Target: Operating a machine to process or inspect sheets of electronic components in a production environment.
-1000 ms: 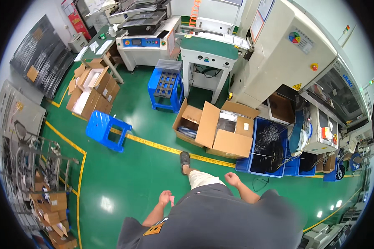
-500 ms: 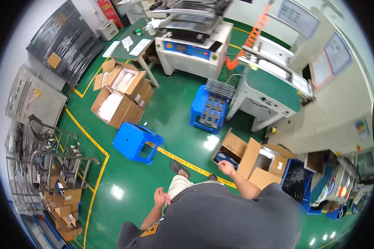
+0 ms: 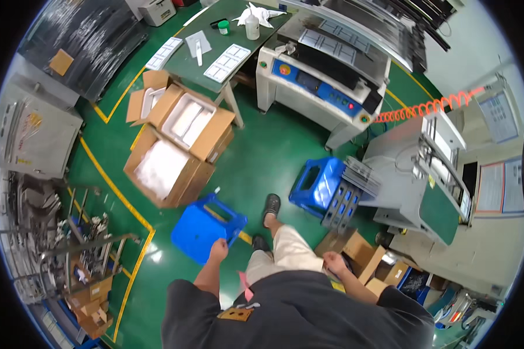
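My left hand [image 3: 219, 250] hangs with its fingers curled in, and nothing shows in it. In this view it overlaps the edge of a blue plastic stool [image 3: 197, 235]; I cannot tell whether they touch. My right hand [image 3: 333, 263] is beside my light shorts [image 3: 297, 247], its fingers also curled and nothing seen in them. Just beyond it lie open cardboard boxes [image 3: 364, 256]. Ahead to the right, a second blue stool [image 3: 319, 185] bears a slotted grey metal rack [image 3: 340, 203].
Open cartons with white packing [image 3: 163, 168] stand ahead left, by a green table [image 3: 212, 35] holding printed sheets and a bottle [image 3: 252, 26]. A white machine with a blue control panel [image 3: 314, 87] is ahead. Rightward stands a grey machine [image 3: 399, 157]; a metal trolley [image 3: 81, 250] is far left.
I have moved forward, so the table, cartons and machine appear nearer. My left hand has swung forward towards the nearer stool. My right hand has dropped beside my shorts.
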Motion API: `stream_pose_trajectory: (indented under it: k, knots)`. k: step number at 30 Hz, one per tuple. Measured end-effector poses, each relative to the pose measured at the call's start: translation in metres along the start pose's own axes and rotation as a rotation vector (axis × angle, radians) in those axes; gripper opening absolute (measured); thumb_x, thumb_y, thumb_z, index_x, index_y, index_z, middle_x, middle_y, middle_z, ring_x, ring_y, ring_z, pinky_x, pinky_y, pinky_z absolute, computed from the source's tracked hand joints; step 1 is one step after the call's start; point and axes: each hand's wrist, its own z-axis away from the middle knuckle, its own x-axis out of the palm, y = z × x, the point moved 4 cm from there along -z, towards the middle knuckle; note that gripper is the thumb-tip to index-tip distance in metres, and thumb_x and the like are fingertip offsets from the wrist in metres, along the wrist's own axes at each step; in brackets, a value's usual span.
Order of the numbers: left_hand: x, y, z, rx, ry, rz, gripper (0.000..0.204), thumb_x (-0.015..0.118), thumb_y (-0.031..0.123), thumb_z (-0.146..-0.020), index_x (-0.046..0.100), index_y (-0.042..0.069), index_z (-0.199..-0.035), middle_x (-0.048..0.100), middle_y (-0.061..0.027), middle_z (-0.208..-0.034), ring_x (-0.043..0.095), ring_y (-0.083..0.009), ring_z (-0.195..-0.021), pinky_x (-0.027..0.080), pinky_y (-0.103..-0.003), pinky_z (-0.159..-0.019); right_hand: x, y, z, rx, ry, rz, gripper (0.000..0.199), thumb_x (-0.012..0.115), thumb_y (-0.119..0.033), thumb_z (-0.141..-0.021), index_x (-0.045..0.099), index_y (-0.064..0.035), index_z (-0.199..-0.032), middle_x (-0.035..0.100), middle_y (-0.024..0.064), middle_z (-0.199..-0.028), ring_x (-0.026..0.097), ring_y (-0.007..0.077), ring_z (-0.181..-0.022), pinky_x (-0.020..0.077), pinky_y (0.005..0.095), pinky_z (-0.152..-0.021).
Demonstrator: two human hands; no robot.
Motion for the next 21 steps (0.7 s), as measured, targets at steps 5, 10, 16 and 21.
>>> stream_pose_trajectory:
  k: [5, 10, 16, 21]
  knots:
    - [-0.016, 0.011, -0.13, 0.108, -0.099, -0.603, 0.046, 0.056, 0.016, -0.082, 0.05, 0.009, -0.127, 0.046, -0.0174, -0.136, 0.036, -0.0352, -0.132, 0.026, -0.047, -0.11, 0.009, -0.08, -0.141, -0.047, -0.107, -0.123, 0.014, 0.051, -0.01, -0.093, 0.06, -0.0032, -0.101, 0.063, 0.0034, -0.09, 0.059, 0.0122, -0.085, 0.0476, 0.0255, -0.076]
    - [-0.002, -0.083, -0.244, 0.114, -0.316, -1.134, 0.051, 0.037, 0.028, -0.093, 0.034, 0.019, -0.143, 0.025, -0.0073, -0.153, 0.014, -0.026, -0.144, 0.002, -0.052, -0.114, 0.024, -0.212, -0.227, -0.062, -0.119, -0.296, 0.016, 0.047, -0.008, -0.096, 0.058, -0.0063, -0.109, 0.061, 0.002, -0.095, 0.058, 0.0115, -0.089, 0.0467, 0.0252, -0.077]
    - [0.009, -0.129, -0.294, -0.011, -0.602, -0.993, 0.05, 0.023, 0.038, -0.097, 0.037, 0.021, -0.142, 0.036, -0.0048, -0.148, 0.029, -0.0207, -0.139, -0.007, -0.07, -0.106, 0.025, -0.282, -0.361, -0.095, -0.181, -0.135, 0.015, 0.051, -0.012, -0.096, 0.059, -0.0048, -0.107, 0.061, 0.0021, -0.095, 0.058, 0.0112, -0.088, 0.0473, 0.0258, -0.078]
    - [-0.01, 0.013, -0.321, 0.417, -0.687, -0.781, 0.038, 0.048, 0.025, -0.088, 0.058, 0.014, -0.123, 0.061, -0.0131, -0.121, 0.054, -0.0265, -0.118, 0.002, -0.076, -0.102, 0.004, -0.373, -0.445, -0.195, -0.127, 0.035, 0.017, 0.054, -0.015, -0.096, 0.06, -0.0037, -0.107, 0.062, 0.002, -0.095, 0.058, 0.0104, -0.087, 0.0476, 0.0259, -0.079]
